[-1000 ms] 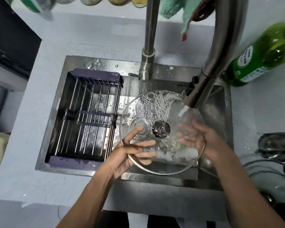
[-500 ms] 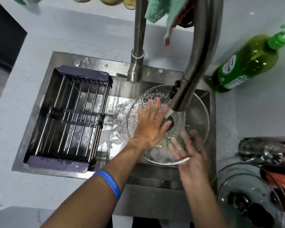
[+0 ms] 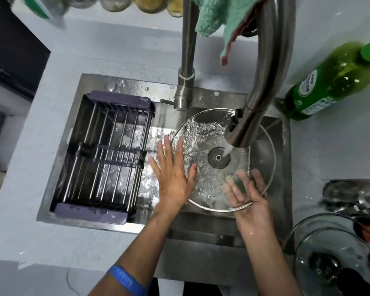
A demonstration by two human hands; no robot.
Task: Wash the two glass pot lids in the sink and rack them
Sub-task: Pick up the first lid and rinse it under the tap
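While water from the faucet runs onto the middle of it, one glass pot lid sits tilted over the right half of the sink, underside up I think, since you can see the round knob plate dead center. The right hand is under the lid's near right edge, palm up with fingers spread and fairly straight, cradling it from below; you can see the fingers through the glass. The left hand is flat on the lid's left edge, fingers straight and fanned wide, palm down, not curled round anything. Count-wise: two lids total, this one plus a second glass lid lying on the counter's near right corner, well apart from both hands, on top of some other dishes that are too blurry to make out. One dark purple rack with metal bars spans the left half of the sink, nothing in it yet. One green bottle stands on the counter by the sink's far right corner, and one teal cloth is draped over the faucet.
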